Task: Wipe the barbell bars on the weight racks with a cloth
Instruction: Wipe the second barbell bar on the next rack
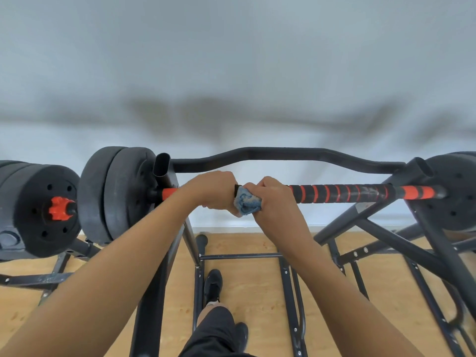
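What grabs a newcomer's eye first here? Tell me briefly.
Mid-frame on the orange-and-black bar, the right hand wraps a blue cloth round it while the left hand grips it bare alongside. Black plates sit at the bar's left end, and an orange collar stands out far left.

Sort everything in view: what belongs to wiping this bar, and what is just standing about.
Belongs to the job: striped bar; blue cloth wrapped round it; right hand gripping the cloth; left hand gripping the bar; rack; curved bar behind, probably due a wipe too.
Just about: weight plates; orange collar on the barbell at left; wooden floor.
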`<move>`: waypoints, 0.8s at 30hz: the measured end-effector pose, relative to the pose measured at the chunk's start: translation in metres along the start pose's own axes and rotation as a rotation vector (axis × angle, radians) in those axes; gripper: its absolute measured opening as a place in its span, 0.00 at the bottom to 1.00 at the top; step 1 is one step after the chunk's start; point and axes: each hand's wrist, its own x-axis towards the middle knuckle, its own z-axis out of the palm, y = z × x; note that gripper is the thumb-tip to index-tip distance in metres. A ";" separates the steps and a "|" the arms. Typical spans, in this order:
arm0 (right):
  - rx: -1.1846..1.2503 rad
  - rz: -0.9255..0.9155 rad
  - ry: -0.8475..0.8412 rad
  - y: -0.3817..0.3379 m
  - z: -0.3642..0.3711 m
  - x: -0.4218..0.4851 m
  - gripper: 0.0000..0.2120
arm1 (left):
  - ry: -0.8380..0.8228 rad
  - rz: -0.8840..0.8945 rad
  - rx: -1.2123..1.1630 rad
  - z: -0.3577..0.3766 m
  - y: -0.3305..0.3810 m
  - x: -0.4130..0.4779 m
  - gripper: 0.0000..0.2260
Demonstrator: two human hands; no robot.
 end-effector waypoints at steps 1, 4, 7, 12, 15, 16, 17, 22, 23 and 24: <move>0.014 -0.003 0.017 0.000 0.001 -0.001 0.17 | -0.100 -0.004 -0.064 -0.005 -0.002 0.002 0.11; 0.031 -0.015 0.045 -0.001 0.005 -0.006 0.20 | -0.271 -0.014 -0.204 -0.015 -0.010 0.009 0.08; 0.036 -0.032 0.047 0.003 0.006 -0.013 0.22 | -0.329 -0.002 -0.228 -0.016 -0.012 0.013 0.07; 0.175 0.146 -0.060 0.014 0.004 -0.034 0.08 | -0.267 0.075 -0.308 -0.016 -0.014 0.008 0.09; 0.582 0.282 0.009 0.022 -0.001 -0.039 0.04 | -0.094 0.150 -0.312 -0.010 -0.015 0.002 0.18; 0.677 0.299 0.025 0.022 -0.004 -0.040 0.04 | 0.000 0.165 -0.274 -0.007 -0.016 -0.001 0.23; 0.769 0.322 0.031 0.021 -0.007 -0.042 0.07 | 0.093 0.181 -0.230 -0.004 -0.017 -0.005 0.27; 1.092 0.470 0.054 0.020 -0.012 -0.054 0.10 | 0.556 0.342 -0.253 0.010 -0.001 -0.049 0.16; 1.114 0.489 0.062 0.020 -0.013 -0.056 0.10 | 0.624 0.337 -0.348 0.014 0.005 -0.061 0.10; 1.129 0.503 0.072 0.020 -0.014 -0.059 0.10 | 0.645 0.315 -0.459 0.018 0.013 -0.072 0.08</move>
